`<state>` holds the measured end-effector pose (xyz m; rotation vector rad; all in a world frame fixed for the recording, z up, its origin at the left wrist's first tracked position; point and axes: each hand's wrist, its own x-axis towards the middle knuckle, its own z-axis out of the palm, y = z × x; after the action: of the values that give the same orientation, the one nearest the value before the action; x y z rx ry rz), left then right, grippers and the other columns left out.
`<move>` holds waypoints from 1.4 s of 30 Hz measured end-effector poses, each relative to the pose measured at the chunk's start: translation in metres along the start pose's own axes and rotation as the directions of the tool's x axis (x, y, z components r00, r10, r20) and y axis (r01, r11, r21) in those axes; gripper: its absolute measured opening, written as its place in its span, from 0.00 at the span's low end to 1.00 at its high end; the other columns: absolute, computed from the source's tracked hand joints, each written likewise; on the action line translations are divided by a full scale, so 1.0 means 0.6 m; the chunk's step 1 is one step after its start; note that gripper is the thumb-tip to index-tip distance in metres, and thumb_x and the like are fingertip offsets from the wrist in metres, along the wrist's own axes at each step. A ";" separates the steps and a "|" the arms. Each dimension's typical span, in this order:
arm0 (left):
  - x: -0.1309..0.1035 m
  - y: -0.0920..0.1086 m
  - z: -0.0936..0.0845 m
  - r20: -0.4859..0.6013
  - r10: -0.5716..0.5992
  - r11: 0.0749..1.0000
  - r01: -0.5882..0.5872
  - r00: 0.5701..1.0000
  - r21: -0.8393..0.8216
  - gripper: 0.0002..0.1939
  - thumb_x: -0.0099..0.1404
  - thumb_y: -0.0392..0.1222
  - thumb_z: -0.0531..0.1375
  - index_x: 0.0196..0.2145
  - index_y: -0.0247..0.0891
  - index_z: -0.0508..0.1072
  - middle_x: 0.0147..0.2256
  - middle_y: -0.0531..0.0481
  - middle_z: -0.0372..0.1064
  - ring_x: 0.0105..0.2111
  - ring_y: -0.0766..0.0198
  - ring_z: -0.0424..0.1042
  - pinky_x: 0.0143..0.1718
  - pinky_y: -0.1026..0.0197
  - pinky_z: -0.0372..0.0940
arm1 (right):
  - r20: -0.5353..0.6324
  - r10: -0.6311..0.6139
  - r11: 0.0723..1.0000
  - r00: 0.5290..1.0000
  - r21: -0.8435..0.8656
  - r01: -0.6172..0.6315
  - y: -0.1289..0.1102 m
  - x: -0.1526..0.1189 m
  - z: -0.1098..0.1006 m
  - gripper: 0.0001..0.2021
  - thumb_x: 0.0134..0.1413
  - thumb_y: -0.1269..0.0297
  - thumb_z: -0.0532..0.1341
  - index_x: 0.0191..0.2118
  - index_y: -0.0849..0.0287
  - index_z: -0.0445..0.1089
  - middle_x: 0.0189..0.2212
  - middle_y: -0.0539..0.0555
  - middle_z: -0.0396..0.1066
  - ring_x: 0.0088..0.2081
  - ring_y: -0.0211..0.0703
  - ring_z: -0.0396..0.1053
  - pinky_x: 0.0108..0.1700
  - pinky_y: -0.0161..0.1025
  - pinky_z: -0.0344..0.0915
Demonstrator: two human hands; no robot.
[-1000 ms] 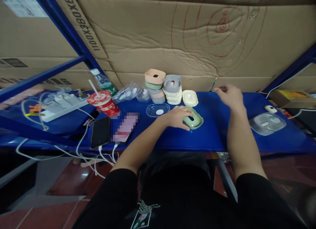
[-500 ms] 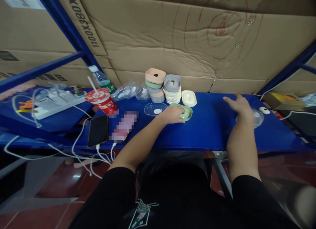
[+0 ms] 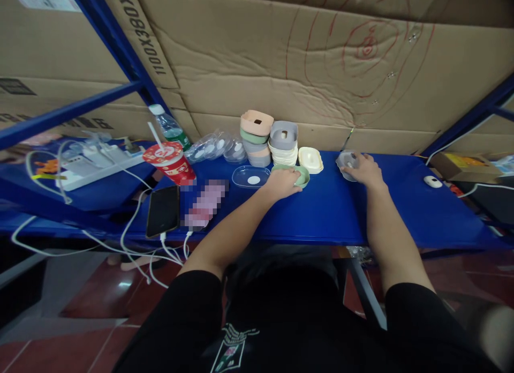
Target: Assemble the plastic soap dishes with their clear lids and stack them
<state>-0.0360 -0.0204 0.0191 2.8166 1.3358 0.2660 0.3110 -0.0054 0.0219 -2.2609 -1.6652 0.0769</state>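
Note:
My left hand (image 3: 283, 184) is closed on the near-left rim of a light green dish (image 3: 304, 178), with its fingers partly over the inside. To the right, my right hand (image 3: 367, 171) grips a clear plastic dish (image 3: 346, 166) by its right side, near the back of the table. A clear oval tray with a white round spot (image 3: 240, 176) lies left of the green dish. Behind stand a stack of cream dishes topped by a grey one (image 3: 284, 133) and a stack topped by a peach dish (image 3: 257, 122). A single cream dish (image 3: 311, 159) sits between my hands.
Several clear dishes (image 3: 212, 147) lean in a row beside a bottle (image 3: 171, 129) and a red cup (image 3: 173, 166). Two phones, one a black phone (image 3: 163, 211), lie at left with white cables. A white mouse (image 3: 432, 181) is at right. Cardboard (image 3: 241, 51) walls the back.
My right hand has moved left from the table's right side and carries the clear dish with it. My left hand stays on the green dish, which has shifted little.

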 end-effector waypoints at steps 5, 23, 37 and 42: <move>0.004 -0.003 -0.002 -0.094 -0.011 0.998 0.005 0.996 -0.065 0.37 0.71 0.71 0.70 0.61 0.37 0.81 0.58 0.33 0.81 0.58 0.39 0.81 0.56 0.48 0.74 | -0.321 -0.010 0.972 0.947 0.221 0.085 -0.031 -0.011 -0.018 0.41 0.62 0.37 0.64 0.75 0.53 0.69 0.76 0.71 0.65 0.75 0.77 0.66 0.71 0.73 0.64; -0.029 -0.075 -0.101 -0.373 -0.239 0.968 0.192 0.896 -0.160 0.15 0.76 0.44 0.61 0.50 0.40 0.87 0.43 0.42 0.85 0.46 0.49 0.82 0.48 0.52 0.72 | -0.030 -0.364 0.535 0.931 0.811 0.236 -0.146 -0.087 0.006 0.43 0.56 0.12 0.59 0.49 0.50 0.75 0.41 0.59 0.86 0.28 0.48 0.81 0.34 0.46 0.78; -0.081 -0.209 -0.116 0.002 -0.597 0.799 0.595 0.802 -0.084 0.10 0.72 0.48 0.65 0.33 0.44 0.83 0.42 0.42 0.86 0.47 0.47 0.82 0.49 0.51 0.73 | 0.000 0.035 0.999 0.999 0.001 -0.035 -0.008 0.003 -0.003 0.46 0.59 0.34 0.71 0.73 0.61 0.71 0.72 0.76 0.70 0.71 0.82 0.70 0.71 0.73 0.66; -0.081 -0.204 -0.122 0.007 -0.697 0.711 0.692 0.717 -0.123 0.11 0.70 0.49 0.68 0.32 0.43 0.80 0.42 0.40 0.85 0.53 0.41 0.81 0.52 0.50 0.73 | 0.033 0.026 1.000 0.999 0.007 -0.026 -0.001 0.017 0.014 0.46 0.56 0.42 0.75 0.75 0.58 0.69 0.73 0.76 0.68 0.69 0.80 0.72 0.69 0.70 0.69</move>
<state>-0.1719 0.0156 0.0739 2.0017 2.1750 0.3558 0.3117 0.0065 0.0156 -2.2882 -1.6496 0.1270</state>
